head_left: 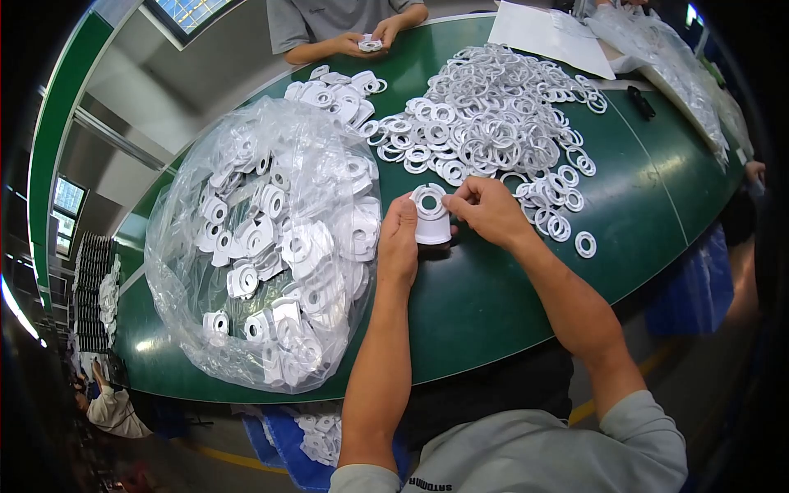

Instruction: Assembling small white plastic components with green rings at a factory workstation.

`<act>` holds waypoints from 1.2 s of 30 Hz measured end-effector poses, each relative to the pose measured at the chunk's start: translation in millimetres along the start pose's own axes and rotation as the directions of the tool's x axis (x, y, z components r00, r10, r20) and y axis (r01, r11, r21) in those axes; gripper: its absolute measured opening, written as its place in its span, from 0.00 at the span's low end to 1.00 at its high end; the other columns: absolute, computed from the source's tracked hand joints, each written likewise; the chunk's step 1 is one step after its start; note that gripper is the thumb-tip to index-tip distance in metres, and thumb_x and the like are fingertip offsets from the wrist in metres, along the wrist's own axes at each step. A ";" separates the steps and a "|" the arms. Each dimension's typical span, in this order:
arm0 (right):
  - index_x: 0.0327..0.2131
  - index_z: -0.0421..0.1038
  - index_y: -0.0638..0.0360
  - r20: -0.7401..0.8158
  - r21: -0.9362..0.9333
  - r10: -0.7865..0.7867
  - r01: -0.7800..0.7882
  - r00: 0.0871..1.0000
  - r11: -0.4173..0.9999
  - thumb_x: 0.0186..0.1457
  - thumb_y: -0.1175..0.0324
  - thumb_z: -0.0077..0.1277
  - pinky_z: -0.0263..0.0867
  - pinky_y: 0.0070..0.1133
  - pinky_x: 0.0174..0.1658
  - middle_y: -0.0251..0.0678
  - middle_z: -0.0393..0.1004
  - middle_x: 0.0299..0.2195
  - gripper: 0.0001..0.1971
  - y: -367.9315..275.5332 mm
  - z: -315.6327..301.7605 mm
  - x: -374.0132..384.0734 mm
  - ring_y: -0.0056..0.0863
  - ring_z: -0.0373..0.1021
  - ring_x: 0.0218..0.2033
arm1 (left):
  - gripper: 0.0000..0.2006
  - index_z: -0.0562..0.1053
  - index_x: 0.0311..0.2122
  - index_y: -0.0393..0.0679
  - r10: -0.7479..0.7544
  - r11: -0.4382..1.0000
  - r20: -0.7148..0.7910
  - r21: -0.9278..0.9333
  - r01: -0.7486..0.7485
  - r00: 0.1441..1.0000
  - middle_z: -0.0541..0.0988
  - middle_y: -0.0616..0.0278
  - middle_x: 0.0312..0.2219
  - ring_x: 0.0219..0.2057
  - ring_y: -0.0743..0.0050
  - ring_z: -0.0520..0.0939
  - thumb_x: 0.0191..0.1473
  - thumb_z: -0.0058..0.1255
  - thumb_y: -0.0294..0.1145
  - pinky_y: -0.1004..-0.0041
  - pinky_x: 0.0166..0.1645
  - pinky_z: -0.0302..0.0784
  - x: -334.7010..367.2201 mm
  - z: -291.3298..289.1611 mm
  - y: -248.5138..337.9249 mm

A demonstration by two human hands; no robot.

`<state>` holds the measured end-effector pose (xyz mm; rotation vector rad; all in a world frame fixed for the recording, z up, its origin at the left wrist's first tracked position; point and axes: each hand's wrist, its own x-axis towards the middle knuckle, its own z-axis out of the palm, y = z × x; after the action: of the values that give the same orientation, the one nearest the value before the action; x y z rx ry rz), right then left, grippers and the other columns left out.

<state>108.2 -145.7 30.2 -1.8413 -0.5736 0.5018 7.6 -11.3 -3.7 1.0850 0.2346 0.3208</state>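
1. The white plastic bracket [431,215] is a small flat moulded piece: a round head with a circular hole through it at the top, and a squarer tab below. A thin white ring sits on its round head, around the hole.
2. The bracket lies just above the green surface [493,287], near the centre of the view, between the two hands.
3. The left hand [400,242] is at 9 o'clock of the bracket; its fingers are curled closed on the left edge and lower tab, thumb on top.
4. The right hand [486,209] is at 3 o'clock of the bracket; its thumb and forefinger are pinched together at the right rim of the round head, touching the ring there. Whether they grip the ring alone or the bracket as well, I cannot tell.
5. At 12 to 1 o'clock of the hands lies a broad heap of white rings [485,123], spreading down to a few loose ones just beside the right wrist.
6. At 9 o'clock, a large clear plastic bag [263,246] holds many more white brackets, close to the left forearm.
7. A smaller pile of brackets [337,90] lies at 11 o'clock, beyond the bag.
8. At 12 o'clock, across the surface, another person's hands [370,39] hold a similar white piece.
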 end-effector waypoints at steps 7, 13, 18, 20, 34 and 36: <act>0.23 0.71 0.64 0.038 -0.091 -0.027 0.030 0.999 0.995 0.49 0.59 0.59 0.63 0.18 0.25 0.36 0.75 0.20 0.16 0.2 0.5 -1.0 0.19 0.69 0.20 | 0.20 0.63 0.51 0.36 0.001 1.000 -0.010 0.022 -0.001 1.000 0.78 0.54 0.36 0.29 0.65 0.83 0.65 0.34 0.44 0.73 0.31 0.81 1.2 1.1 0.8; 0.23 0.69 0.63 0.016 -0.156 -0.045 0.047 0.999 0.987 0.48 0.58 0.60 0.63 0.18 0.24 0.33 0.73 0.18 0.17 3.4 1.3 -0.2 0.20 0.70 0.20 | 0.19 0.64 0.50 0.35 0.032 0.999 -0.038 0.036 -0.031 0.999 0.78 0.55 0.34 0.27 0.69 0.82 0.65 0.34 0.41 0.75 0.30 0.79 1.9 1.6 -0.9; 0.24 0.69 0.63 0.053 -0.101 -0.015 0.021 0.998 0.995 0.47 0.58 0.61 0.63 0.18 0.24 0.33 0.72 0.18 0.17 -2.5 1.1 -3.9 0.19 0.69 0.20 | 0.19 0.65 0.51 0.34 0.057 0.997 -0.034 0.055 -0.055 0.998 0.76 0.61 0.39 0.36 0.79 0.78 0.65 0.38 0.39 0.78 0.42 0.75 2.8 -3.7 -4.9; 0.25 0.69 0.63 0.036 -0.107 -0.023 0.027 0.999 0.994 0.46 0.59 0.62 0.64 0.18 0.24 0.34 0.72 0.18 0.17 0.0 1.9 -2.6 0.20 0.69 0.20 | 0.18 0.65 0.52 0.34 0.051 0.997 -0.021 0.064 -0.049 0.999 0.76 0.61 0.39 0.38 0.79 0.77 0.65 0.38 0.38 0.78 0.43 0.74 1.3 -2.8 -4.5; 0.29 0.64 0.62 0.155 0.074 0.089 -0.101 0.984 0.992 0.45 0.59 0.63 0.57 0.15 0.15 0.33 0.68 0.19 0.20 8.7 0.4 6.4 0.17 0.63 0.14 | 0.16 0.63 0.52 0.35 0.091 0.969 0.029 0.227 -0.095 0.995 0.76 0.58 0.35 0.33 0.79 0.78 0.64 0.40 0.34 0.80 0.38 0.74 3.3 -6.4 -5.3; 0.29 0.63 0.62 0.159 0.084 0.080 -0.094 0.984 0.992 0.45 0.59 0.63 0.55 0.14 0.13 0.33 0.68 0.19 0.20 7.3 2.1 8.1 0.16 0.62 0.13 | 0.14 0.65 0.50 0.34 0.079 0.968 0.015 0.236 -0.081 0.997 0.76 0.58 0.35 0.35 0.78 0.77 0.63 0.40 0.31 0.78 0.40 0.74 6.6 -9.7 -5.4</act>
<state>114.4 -141.5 22.1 -1.7555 -0.5666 0.7240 11.2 -3.2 -13.0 1.3336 0.2282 0.3684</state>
